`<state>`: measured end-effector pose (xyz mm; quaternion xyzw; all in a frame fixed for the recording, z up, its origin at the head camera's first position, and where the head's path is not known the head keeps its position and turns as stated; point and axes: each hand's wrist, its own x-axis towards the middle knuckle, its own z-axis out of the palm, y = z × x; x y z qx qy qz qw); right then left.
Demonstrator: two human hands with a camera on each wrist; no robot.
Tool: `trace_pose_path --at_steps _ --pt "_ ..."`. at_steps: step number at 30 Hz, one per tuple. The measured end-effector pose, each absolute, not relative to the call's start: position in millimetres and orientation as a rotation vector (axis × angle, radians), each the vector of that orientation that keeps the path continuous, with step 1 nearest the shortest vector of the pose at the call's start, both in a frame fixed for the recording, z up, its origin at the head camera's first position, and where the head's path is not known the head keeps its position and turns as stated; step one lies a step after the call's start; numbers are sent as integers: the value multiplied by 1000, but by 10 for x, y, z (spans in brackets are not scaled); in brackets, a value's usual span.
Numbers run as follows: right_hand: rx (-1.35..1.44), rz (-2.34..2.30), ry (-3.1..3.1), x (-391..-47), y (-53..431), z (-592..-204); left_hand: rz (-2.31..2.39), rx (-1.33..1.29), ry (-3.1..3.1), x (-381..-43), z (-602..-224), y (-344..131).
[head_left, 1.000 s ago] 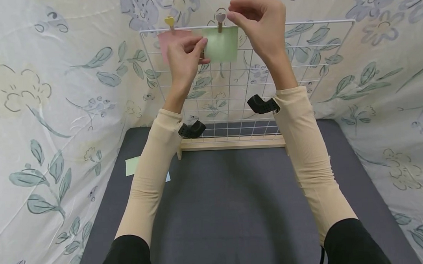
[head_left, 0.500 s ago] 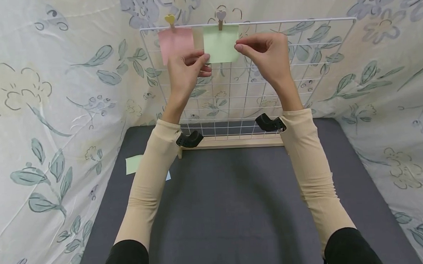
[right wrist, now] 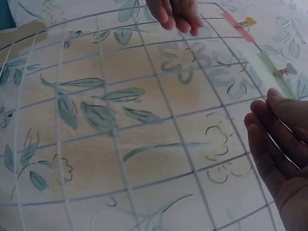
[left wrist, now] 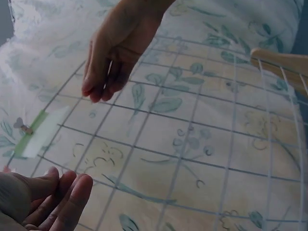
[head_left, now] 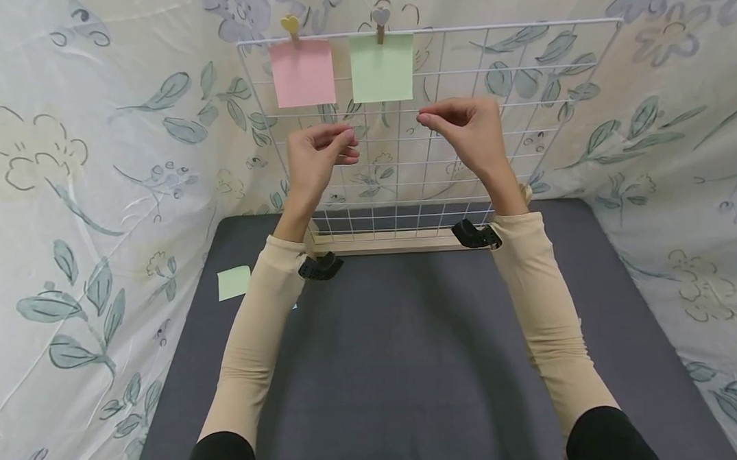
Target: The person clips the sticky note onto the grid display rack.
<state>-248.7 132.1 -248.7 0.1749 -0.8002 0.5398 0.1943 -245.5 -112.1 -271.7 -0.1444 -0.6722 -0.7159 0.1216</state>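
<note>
A pink paper square (head_left: pixel 303 78) and a green paper square (head_left: pixel 383 73) hang from the top bar of a white wire grid (head_left: pixel 508 25). A clothespin with a yellow heart (head_left: pixel 289 25) clips the pink one. Another, with a pale grey heart (head_left: pixel 380 17), clips the green one. Below the papers, my left hand (head_left: pixel 316 157) holds nothing, its fingers loosely bent. Right of the green paper and a little lower is my right hand (head_left: pixel 472 133), thumb near the index finger, nothing seen between them. Both wrist views show the hands apart from the papers.
The grid stands on a wooden base (head_left: pixel 394 245) at the back of a dark table (head_left: pixel 399 366). A loose green paper (head_left: pixel 233 283) lies at the table's left, with a light-blue corner (head_left: pixel 294 306) mostly hidden by the left sleeve. Floral cloth (head_left: pixel 65 202) surrounds the table.
The right hand has come down from beside the grey-heart clothespin, past the green paper's edge. The left hand has left that paper's left edge and lowered. Both papers stay hanging.
</note>
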Motion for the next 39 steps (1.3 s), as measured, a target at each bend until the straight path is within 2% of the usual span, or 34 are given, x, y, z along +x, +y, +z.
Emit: trace_pose_path --at_steps 12,23,39 --pt "439 1558 -2306 -2143 1458 -2753 -2077 -271 -2083 -2334 -3284 -1405" --pt "256 1576 -2425 -2039 1802 -3319 -2067 -115 -2137 -2190 -3824 -1706" --pt "192 1522 -2507 -1820 2121 -4012 -2102 120 -2204 -1991 -4474 -1874"
